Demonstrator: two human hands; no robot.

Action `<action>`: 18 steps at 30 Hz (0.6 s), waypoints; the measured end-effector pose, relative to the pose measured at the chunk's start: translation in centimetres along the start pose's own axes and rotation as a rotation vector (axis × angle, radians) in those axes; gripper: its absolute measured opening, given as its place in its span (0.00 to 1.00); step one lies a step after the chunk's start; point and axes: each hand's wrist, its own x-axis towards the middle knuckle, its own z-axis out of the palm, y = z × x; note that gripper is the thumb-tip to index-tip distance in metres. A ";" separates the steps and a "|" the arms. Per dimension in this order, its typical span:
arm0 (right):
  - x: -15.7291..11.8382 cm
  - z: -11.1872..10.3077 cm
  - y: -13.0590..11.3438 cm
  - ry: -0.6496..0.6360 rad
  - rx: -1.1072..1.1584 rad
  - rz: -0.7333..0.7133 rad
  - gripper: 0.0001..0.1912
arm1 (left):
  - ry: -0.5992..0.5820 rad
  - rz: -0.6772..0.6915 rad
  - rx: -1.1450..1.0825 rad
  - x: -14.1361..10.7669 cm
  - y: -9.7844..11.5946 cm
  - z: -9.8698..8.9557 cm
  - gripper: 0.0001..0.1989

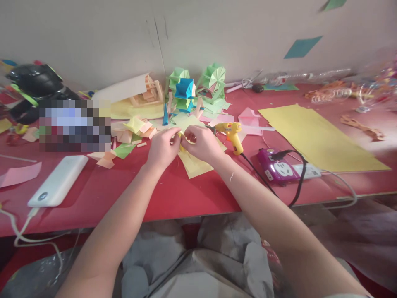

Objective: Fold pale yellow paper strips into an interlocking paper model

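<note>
My left hand [163,147] and my right hand [200,142] meet over the middle of the red table. Both are closed, fingertips pinching a small piece of yellow paper [181,145] that is mostly hidden by the fingers. Beneath them lies a pale yellow sheet [194,165]. Just right of my right hand a yellow hot glue gun [232,134] rests on its side, its nozzle toward the hand. Behind the hands stand folded paper models, a blue one [185,93] and a green one [214,78].
A purple power strip [276,165] with a black cable sits at the right, beside a large yellow sheet [322,136]. At the left lies a white power bank [58,182] with a cord. Paper scraps [136,126] and a paper-and-stick model [149,95] spread behind my left hand.
</note>
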 end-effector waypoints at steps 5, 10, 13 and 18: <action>-0.2 0.4 -0.4 -0.045 -0.058 0.046 0.06 | 0.033 0.025 0.012 0.1 0.2 -0.1 0.12; 0.1 0.3 0.6 0.081 -0.077 0.016 0.04 | 0.021 -0.085 -0.166 0.2 1.0 -0.5 0.13; 0.4 0.1 1.3 0.094 -0.018 -0.014 0.08 | -0.007 -0.175 -0.308 0.5 1.1 -1.1 0.16; 0.5 -0.3 1.5 0.040 0.152 -0.083 0.10 | -0.081 -0.329 -0.471 1.2 -0.2 -2.5 0.15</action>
